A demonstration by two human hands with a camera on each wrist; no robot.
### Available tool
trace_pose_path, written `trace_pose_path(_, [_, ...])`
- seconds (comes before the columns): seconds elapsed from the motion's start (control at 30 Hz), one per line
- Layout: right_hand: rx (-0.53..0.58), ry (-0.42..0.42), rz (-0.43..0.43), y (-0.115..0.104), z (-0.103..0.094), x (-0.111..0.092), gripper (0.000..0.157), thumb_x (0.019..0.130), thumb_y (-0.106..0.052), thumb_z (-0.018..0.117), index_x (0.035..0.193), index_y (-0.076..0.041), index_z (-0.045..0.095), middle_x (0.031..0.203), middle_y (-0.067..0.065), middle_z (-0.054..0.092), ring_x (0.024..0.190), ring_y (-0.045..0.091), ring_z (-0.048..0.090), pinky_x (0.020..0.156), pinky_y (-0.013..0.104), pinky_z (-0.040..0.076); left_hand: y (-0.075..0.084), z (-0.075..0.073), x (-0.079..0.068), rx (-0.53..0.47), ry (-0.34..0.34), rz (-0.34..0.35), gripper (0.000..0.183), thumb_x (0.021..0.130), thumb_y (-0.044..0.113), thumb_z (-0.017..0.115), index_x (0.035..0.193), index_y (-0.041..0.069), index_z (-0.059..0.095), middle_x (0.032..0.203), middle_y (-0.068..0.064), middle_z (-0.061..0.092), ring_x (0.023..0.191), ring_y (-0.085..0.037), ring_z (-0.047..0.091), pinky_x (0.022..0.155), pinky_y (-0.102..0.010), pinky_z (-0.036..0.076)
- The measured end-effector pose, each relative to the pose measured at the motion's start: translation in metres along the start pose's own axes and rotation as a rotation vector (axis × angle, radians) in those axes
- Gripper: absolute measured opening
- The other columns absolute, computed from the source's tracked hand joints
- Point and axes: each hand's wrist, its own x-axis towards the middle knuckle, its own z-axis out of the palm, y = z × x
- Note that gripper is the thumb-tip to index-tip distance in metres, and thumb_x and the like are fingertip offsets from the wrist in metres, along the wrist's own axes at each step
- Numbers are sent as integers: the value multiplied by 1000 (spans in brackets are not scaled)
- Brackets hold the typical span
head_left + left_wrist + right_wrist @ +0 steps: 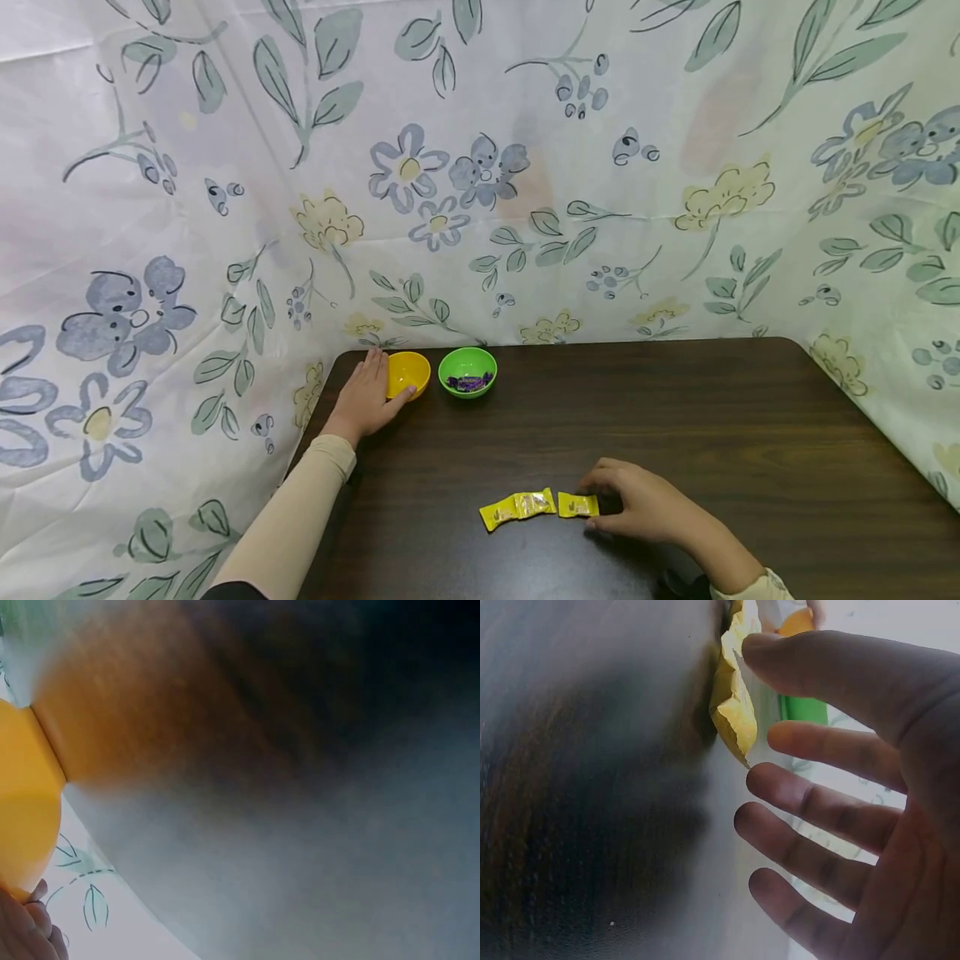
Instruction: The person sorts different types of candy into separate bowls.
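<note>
My left hand (364, 397) rests along the left side of a yellow-orange bowl (409, 374), its fingers straight and the thumb at the bowl's near edge. In the left wrist view, fingertips (31, 930) lie against the underside of that bowl (28, 795). Over the front of the table, my right hand (645, 502) has thumb and fingers spread around the right end of a yellow-wrapped candy (576, 505). The right wrist view shows the fingers apart and the thumb tip beside a crinkled yellow wrapper (733, 705). Two more yellow candies (517, 507) lie in line to its left.
A green bowl (468, 392) holding purple-wrapped candies (470, 382) stands just right of the yellow-orange one, near the table's back edge. The dark wood table (660, 400) is bordered behind and at the sides by a floral cloth (570, 167).
</note>
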Motion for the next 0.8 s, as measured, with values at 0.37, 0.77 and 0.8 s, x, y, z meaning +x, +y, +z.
trace_pose_path(0.37, [1, -30, 16, 6, 3, 4, 36, 90, -44, 85, 119, -25, 76, 107, -15, 64, 90, 0, 59, 73, 28, 54, 2, -1, 0, -20, -24, -26, 102, 104, 70, 39, 164, -12, 23, 172, -29, 26, 164, -43, 19, 134, -55, 17])
trace_pose_path(0.77, [-24, -32, 6, 5, 6, 9, 30, 88, -36, 88, 113, -24, 77, 104, -15, 65, 89, 0, 60, 74, 29, 56, 4, -3, 2, -4, -56, -40, 104, 104, 72, 37, 164, -11, 20, 173, -29, 25, 164, -43, 19, 134, -55, 17])
trace_pose_path(0.8, [-28, -30, 1, 4, 6, 10, 30, 88, -35, 88, 112, -24, 77, 103, -15, 65, 89, 0, 60, 74, 29, 56, 4, -3, 2, -4, -58, -40, 104, 104, 72, 37, 164, -11, 20, 173, -29, 25, 164, -44, 19, 134, -55, 17])
